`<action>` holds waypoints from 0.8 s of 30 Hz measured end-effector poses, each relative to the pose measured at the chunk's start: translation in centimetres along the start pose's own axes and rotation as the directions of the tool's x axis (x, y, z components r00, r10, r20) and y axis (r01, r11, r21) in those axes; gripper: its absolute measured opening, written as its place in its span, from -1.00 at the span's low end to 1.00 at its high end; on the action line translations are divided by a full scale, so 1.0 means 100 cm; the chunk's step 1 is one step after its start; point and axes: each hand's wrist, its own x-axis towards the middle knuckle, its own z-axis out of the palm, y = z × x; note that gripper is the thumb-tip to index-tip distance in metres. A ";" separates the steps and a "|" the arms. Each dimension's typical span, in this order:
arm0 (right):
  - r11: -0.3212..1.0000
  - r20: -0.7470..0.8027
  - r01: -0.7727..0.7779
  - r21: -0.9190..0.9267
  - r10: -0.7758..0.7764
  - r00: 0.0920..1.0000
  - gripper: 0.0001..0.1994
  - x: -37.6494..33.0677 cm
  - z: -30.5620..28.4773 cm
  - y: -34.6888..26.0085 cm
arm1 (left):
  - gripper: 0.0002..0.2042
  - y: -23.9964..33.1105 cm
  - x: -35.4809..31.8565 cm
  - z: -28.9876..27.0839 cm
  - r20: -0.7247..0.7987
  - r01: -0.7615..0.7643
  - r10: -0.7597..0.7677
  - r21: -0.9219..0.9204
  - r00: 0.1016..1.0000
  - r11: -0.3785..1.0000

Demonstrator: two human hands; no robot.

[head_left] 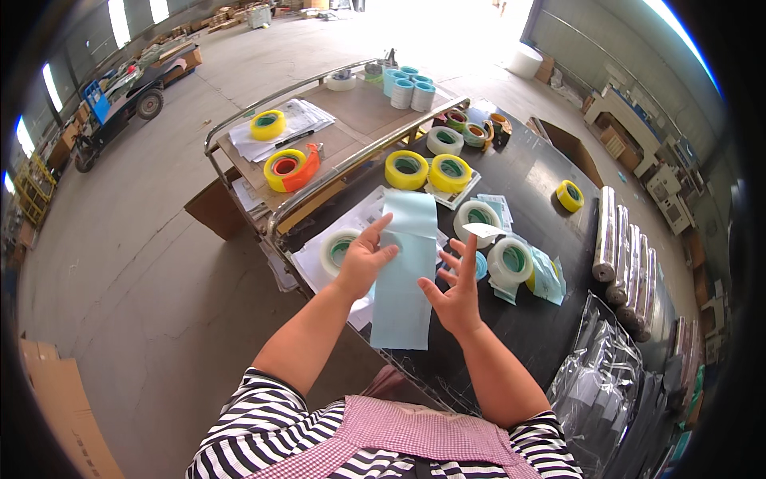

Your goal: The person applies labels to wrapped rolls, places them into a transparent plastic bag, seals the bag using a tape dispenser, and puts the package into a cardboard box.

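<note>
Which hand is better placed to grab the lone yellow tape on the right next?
Likely the right hand: it's nearer the yellow tape and open, while the left hand holds the blue sheet.

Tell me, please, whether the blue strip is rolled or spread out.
Spread out: the blue strip, held by the left hand, shows a long, broad face.

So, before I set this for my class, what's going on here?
The person's left hand grips a long, pale-blue rectangular sheet by its left edge. The right hand is open beside it, with a small white piece showing by its index fingertip. Beyond, round yellow tape rolls sit on the black tabletop.
</note>
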 end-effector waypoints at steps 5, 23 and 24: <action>0.970 0.039 -0.153 0.187 0.149 0.988 0.09 0.023 0.031 0.013 | -0.46 -0.004 0.002 -0.026 -0.060 -0.065 0.094 0.378 0.994 0.924; 0.944 0.136 -0.315 -0.102 0.326 0.935 0.14 0.055 0.083 0.103 | -0.60 -0.006 -0.046 -0.124 0.142 -0.191 0.204 0.950 0.969 0.245; 0.945 0.140 -0.315 -0.092 0.326 0.935 0.14 0.055 0.089 0.104 | -0.58 -0.008 -0.048 -0.121 0.192 -0.232 0.218 0.956 0.957 0.179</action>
